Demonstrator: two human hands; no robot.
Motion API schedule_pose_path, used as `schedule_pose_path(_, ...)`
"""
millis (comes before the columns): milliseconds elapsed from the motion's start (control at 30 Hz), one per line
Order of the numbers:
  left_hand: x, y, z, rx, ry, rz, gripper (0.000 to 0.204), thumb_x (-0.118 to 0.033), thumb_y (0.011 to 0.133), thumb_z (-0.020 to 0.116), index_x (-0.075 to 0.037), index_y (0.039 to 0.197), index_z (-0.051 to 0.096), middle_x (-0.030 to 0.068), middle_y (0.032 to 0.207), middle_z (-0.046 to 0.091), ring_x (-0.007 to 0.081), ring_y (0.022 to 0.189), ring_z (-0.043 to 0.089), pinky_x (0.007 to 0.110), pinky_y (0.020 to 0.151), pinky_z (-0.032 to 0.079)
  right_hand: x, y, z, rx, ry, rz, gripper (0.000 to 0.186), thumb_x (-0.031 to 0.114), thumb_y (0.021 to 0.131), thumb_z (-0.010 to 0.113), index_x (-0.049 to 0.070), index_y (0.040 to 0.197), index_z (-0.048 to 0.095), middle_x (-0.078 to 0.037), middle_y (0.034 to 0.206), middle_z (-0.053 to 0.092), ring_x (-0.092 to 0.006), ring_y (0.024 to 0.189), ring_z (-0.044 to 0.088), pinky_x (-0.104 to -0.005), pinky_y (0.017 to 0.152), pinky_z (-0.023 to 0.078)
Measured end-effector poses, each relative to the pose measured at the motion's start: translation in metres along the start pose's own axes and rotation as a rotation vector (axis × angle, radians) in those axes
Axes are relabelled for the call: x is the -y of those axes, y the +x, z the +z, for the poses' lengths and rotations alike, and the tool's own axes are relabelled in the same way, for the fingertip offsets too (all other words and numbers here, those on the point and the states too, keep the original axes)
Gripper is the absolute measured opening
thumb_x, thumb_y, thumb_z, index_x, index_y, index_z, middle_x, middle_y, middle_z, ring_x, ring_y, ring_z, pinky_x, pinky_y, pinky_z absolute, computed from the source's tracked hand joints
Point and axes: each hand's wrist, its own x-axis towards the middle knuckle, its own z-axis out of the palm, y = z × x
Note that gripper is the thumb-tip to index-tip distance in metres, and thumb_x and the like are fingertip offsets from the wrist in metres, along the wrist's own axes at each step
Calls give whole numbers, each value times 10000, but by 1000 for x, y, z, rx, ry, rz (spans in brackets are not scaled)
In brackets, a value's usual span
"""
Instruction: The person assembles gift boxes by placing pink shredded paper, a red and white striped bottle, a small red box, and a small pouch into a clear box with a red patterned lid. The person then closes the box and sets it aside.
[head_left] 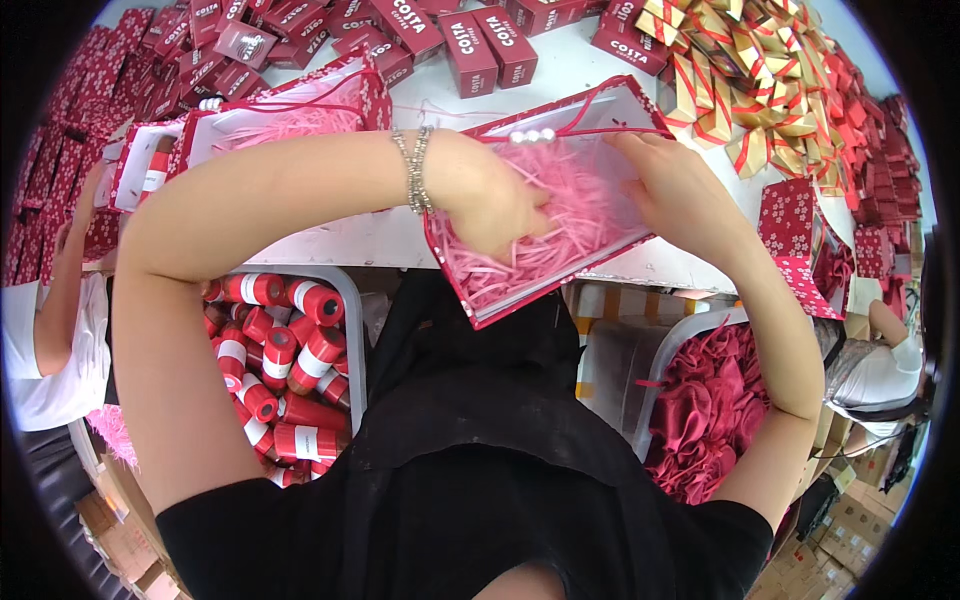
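Pink shredded paper (560, 225) fills an open red gift box (640, 105), centre frame, on a white table (560, 75). Left hand (495, 200) clenches shreds inside; right hand (670, 190) grips the box's right wall. Red cans (280, 350) lower left.

An open red gift box (560, 215) with small white blossoms on its rim lies tilted at the table's near edge, full of pink paper shred. Left of it stands a second such box (250, 125). Beyond it, at the table's far side, lie dark red oblong cartons (470, 45); right of those, a heap of gold and red folded boxes (750, 90). Below-left of it, a bin holds red cylinders with white label bands (285, 360)
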Motion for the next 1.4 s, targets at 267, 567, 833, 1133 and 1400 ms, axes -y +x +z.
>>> schedule_pose_path(267, -22, -48, 7, -42, -44, 137, 655, -496, 815, 656, -45, 1275, 540, 200, 1182, 582, 376, 1000, 614, 470, 810, 512, 14, 52, 43, 550, -208, -234, 346, 16, 722, 640, 29, 1066, 610, -187, 976, 648, -372, 1018, 602, -453, 828, 486)
schedule_pose_path(567, -13, -38, 13, 255, -23, 110, 390, -210, 643, 679, -29, 987, 656, 177, 903, 661, 368, 903, 639, 479, 723, 514, 31, 27, -14, 434, -134, -243, 336, 72, 878, 565, 53, 1214, 574, -164, 1101, 632, -353, 1053, 591, -434, 912, 463)
schedule_pose_path(833, -6, -79, 4, -166, -33, 207, 405, -128, 614, 719, -73, 1015, 695, 140, 1014, 656, 341, 913, 634, 439, 809, 510, 50, 68, 44, 795, 283, -445, 457, -18, 823, 502, 1, 1279, 515, -209, 1183, 592, -340, 1087, 568, -418, 930, 444)
schedule_pose_path(1133, -20, -102, 53, -664, 200, 120, 186, -160, 683, 672, -51, 832, 654, 63, 908, 650, 239, 911, 638, 445, 947, 467, 62, 52, 57, 314, 376, -49, 488, 82, 794, 643, -32, 1240, 483, -244, 1158, 578, -351, 1089, 572, -416, 881, 466)
schedule_pose_path(1400, -11, -99, 65, -684, 324, 41, 141, -132, 705, 632, -59, 824, 651, 52, 929, 655, 194, 1016, 619, 490, 1073, 377, 75, 56, 47, 428, 442, -133, 498, 11, 797, 554, -36, 1282, 452, -250, 1268, 526, -350, 1181, 524, -411, 945, 452)
